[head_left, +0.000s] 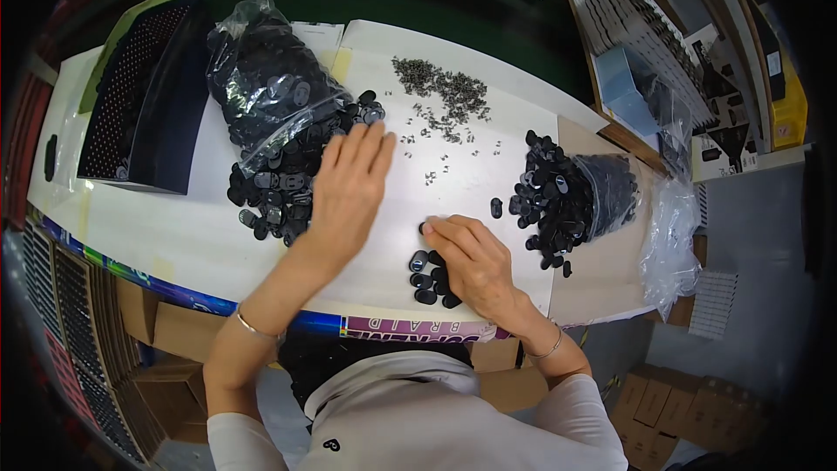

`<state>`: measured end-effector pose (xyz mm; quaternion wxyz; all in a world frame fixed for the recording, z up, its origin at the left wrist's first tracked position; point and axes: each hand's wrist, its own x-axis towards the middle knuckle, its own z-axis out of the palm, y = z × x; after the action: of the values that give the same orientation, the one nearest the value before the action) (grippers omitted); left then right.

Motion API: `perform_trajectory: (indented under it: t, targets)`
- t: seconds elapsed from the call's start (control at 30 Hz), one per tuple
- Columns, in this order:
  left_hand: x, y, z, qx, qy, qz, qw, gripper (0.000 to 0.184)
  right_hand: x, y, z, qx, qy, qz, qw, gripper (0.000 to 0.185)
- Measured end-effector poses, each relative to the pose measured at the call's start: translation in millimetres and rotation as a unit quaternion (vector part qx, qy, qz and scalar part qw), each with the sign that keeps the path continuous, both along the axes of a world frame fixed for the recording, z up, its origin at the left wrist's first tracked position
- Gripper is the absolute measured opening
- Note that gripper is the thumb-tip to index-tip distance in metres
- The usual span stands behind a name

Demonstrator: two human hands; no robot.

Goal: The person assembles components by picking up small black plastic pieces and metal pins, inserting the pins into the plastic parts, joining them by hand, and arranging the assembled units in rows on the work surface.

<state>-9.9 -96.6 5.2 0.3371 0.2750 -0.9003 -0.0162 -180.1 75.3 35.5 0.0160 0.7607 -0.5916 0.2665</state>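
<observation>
My left hand lies over the right edge of a pile of black oval plastic pieces, its fingers stretched out; whatever is beneath the palm is hidden. The pile spills from a clear plastic bag. My right hand is near the table's front edge, thumb and fingertips pinched on a small black piece. Beside and partly under that hand sits a small group of black oval pieces. Small metal parts lie scattered beyond both hands.
At the right, black pieces spill from a second clear bag, with one loose piece beside them. A dark box stands at the left. Crumpled plastic hangs at the table's right edge, near a light blue box.
</observation>
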Motion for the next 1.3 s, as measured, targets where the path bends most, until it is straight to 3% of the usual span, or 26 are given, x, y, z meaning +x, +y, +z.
perform_trajectory:
  t: [0.03, 0.17, 0.37, 0.63, 0.73, 0.83, 1.3]
  targets:
    - [-0.1, -7.8, -2.6, -0.013, -0.021, 0.008, 1.0, 0.045, 1.1, -3.6, 1.2, -0.019, -0.02, -0.004, 1.0, 0.04]
    - [0.6, -12.1, -4.8, -0.015, -0.021, -0.005, 1.0, 0.041, -17.1, -13.4, 8.0, 0.069, -0.15, -0.001, 0.986, 0.035]
    - [10.9, 1.9, 7.7, 0.021, 0.046, -0.036, 0.998, 0.038, -23.8, -44.4, 7.3, 0.063, -0.201, -0.088, 0.974, 0.018]
    - [3.6, 56.5, 5.7, 0.201, 0.116, -0.056, 0.971, 0.027, -22.6, -65.8, -4.8, 0.05, -0.179, -0.111, 0.976, 0.011]
    - [1.9, 65.0, 9.5, 0.207, 0.157, -0.018, 0.966, 0.025, -21.6, -64.0, -0.3, 0.066, -0.171, -0.116, 0.976, 0.012]
    - [11.4, 67.2, 4.3, 0.194, 0.124, -0.008, 0.973, 0.023, -23.2, -56.6, 2.9, 0.072, -0.161, -0.108, 0.978, 0.011]
    - [14.6, 77.6, -3.9, 0.131, 0.071, -0.052, 0.987, 0.027, -21.8, -36.4, 12.4, 0.095, -0.124, -0.083, 0.984, 0.007]
